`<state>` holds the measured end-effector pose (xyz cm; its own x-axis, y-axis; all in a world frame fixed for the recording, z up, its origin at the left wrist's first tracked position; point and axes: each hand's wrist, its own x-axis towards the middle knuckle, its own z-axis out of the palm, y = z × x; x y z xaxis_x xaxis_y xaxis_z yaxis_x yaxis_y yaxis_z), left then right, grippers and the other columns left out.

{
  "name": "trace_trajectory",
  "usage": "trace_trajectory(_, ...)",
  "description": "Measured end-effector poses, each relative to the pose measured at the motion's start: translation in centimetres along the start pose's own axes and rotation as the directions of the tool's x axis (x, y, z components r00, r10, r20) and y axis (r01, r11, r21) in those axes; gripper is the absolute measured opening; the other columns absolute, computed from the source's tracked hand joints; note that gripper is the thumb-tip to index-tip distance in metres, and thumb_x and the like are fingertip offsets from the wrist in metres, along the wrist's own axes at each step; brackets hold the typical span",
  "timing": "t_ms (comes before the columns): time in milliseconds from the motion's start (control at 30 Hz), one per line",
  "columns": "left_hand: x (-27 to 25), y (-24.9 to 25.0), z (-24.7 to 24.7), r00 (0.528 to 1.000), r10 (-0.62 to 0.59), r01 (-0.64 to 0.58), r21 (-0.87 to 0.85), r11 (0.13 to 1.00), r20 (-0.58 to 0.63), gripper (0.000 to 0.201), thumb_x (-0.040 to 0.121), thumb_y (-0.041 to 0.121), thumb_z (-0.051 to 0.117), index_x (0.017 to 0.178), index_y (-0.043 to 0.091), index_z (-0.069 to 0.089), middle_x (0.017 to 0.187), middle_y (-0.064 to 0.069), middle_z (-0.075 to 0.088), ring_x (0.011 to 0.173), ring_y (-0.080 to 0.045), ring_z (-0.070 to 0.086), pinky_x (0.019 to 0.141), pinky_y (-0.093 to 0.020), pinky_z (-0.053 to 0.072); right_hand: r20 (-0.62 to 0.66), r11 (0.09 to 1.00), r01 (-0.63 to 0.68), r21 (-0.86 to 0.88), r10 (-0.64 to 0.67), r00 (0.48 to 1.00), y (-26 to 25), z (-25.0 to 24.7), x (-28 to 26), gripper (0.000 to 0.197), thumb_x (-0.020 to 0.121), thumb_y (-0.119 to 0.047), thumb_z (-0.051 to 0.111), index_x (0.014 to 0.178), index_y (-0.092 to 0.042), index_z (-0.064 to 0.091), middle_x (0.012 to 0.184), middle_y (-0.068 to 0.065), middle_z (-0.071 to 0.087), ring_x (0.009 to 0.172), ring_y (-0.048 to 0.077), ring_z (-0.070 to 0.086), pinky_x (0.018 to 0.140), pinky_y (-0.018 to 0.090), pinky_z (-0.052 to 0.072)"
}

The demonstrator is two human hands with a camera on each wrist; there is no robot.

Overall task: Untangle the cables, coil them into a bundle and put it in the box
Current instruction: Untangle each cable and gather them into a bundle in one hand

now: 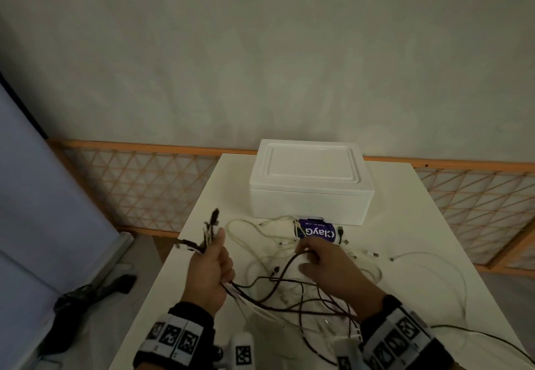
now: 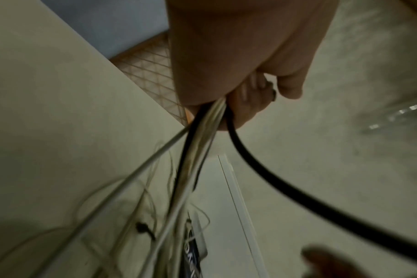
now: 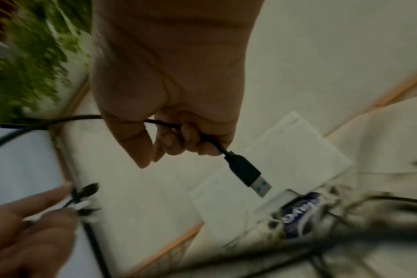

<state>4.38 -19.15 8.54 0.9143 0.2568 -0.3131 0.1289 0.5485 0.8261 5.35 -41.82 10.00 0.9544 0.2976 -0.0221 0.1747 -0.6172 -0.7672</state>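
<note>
In the head view, the left hand [image 1: 210, 268] is raised above the near left part of the white table [image 1: 405, 201], fist upright, thumb on top, fingers wrapped round a gathered bunch of cable ends [image 1: 207, 233] whose plugs fan out above the thumb. The right hand [image 1: 327, 265] reaches forward over the middle of the table, palm down, fingers curled round a dark cable [image 1: 285, 268] that runs back towards the left fist. The tangled cables [image 1: 304, 297], white and dark, sprawl loose across the table between and around both hands, some trailing to the right edge. The white box [image 1: 309, 184] stands at the far side of the table with its lid on, so its inside is hidden. A purple packet [image 1: 317, 230] lies against the box's near wall, with cable ends around it.

From the left wrist, the left hand [image 2: 238, 56] clamps a sheaf of white and black cables [image 2: 202, 135] between curled fingers and palm; the strands drop blurred towards the table [image 2: 48, 112].

From the right wrist, the right hand [image 3: 169, 90] has its fingers [image 3: 191, 139] curled over a black cable, and the cable's USB plug [image 3: 248, 174] sticks out past the little-finger side, blue insert showing. Below it sits the closed box [image 3: 286, 150], the purple packet [image 3: 300, 212] at its edge. The left hand [image 3: 33, 231] shows at lower left, gripping its plug ends [image 3: 83, 197].
</note>
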Motion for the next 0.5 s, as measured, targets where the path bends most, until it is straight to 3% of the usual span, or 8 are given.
trace_trajectory(100, -1.0, -1.2, 1.5, 1.0, -0.017, 0.013, 0.155, 0.988, 0.026, 0.048, 0.091, 0.017, 0.061, 0.052, 0.019, 0.033, 0.045, 0.003, 0.023, 0.037, -0.01, 0.017, 0.038, -0.019, 0.018, 0.092, 0.975, 0.071, 0.212, -0.092, 0.991, -2.6, 0.3, 0.2, 0.021, 0.076, -0.004, 0.061, 0.09, -0.018, 0.056, 0.073, -0.008, 0.048, 0.063, 0.004, 0.043, 0.058, 0.014, 0.036)
trace_trajectory(167, -1.3, -1.1, 2.0, 0.998, -0.031, 0.023, 0.163, 0.986, 0.05, 0.045, 0.092, 0.019, 0.058, 0.054, 0.018, 0.035, 0.046, 0.002, 0.024, 0.038, -0.01, 0.018, 0.038, -0.019, 0.016, 0.103, 0.95, 0.101, 0.294, -0.136, 0.985, -3.6, 0.1, 0.2, 0.021, 0.077, 0.0, 0.06, 0.085, -0.018, 0.056, 0.072, -0.011, 0.05, 0.063, 0.002, 0.046, 0.059, 0.015, 0.038)
trace_trajectory(233, -1.3, -0.5, 1.9, 0.997, -0.049, 0.043, 0.108, 0.993, 0.057, 0.044, 0.096, 0.024, 0.053, 0.055, 0.019, 0.039, 0.048, 0.002, 0.024, 0.04, -0.01, 0.02, 0.04, -0.021, 0.016, 0.075, 0.945, 0.103, 0.311, -0.132, 0.988, -3.6, -0.5, 0.3, 0.022, 0.078, 0.001, 0.061, 0.081, -0.02, 0.056, 0.07, -0.012, 0.053, 0.06, -0.001, 0.047, 0.058, 0.014, 0.039)
trace_trajectory(333, -0.9, 0.3, 0.9, 0.991, -0.121, 0.12, 0.014, 0.993, 0.056, 0.05, 0.097, 0.031, 0.05, 0.053, 0.02, 0.031, 0.049, 0.004, 0.023, 0.041, -0.009, 0.02, 0.04, -0.022, 0.02, -0.014, 0.959, 0.118, 0.258, -0.119, 0.993, -2.7, -2.0, 0.4, 0.025, 0.077, 0.0, 0.065, 0.075, -0.024, 0.059, 0.068, -0.01, 0.058, 0.061, 0.001, 0.051, 0.061, 0.016, 0.041)
trace_trajectory(400, -0.7, 0.5, 0.3, 0.985, -0.157, 0.16, -0.039, 0.986, 0.067, 0.046, 0.096, 0.029, 0.05, 0.055, 0.02, 0.031, 0.051, 0.004, 0.024, 0.04, -0.009, 0.022, 0.039, -0.022, 0.023, -0.085, 0.968, 0.116, 0.224, -0.099, 0.991, -2.2, -2.9, 0.3, 0.027, 0.076, 0.002, 0.066, 0.07, -0.025, 0.061, 0.066, -0.009, 0.061, 0.059, 0.002, 0.052, 0.059, 0.016, 0.042)
trace_trajectory(500, -0.6, 0.4, -0.1, 0.973, -0.2, 0.215, -0.138, 0.967, 0.114, 0.026, 0.088, 0.017, 0.051, 0.066, 0.017, 0.037, 0.056, 0.003, 0.027, 0.043, -0.01, 0.025, 0.044, -0.023, 0.025, -0.159, 0.969, 0.133, 0.209, -0.101, 0.982, -2.2, -4.3, -0.3, 0.026, 0.074, 0.007, 0.066, 0.069, -0.018, 0.064, 0.062, -0.011, 0.062, 0.053, -0.001, 0.052, 0.054, 0.01, 0.04)
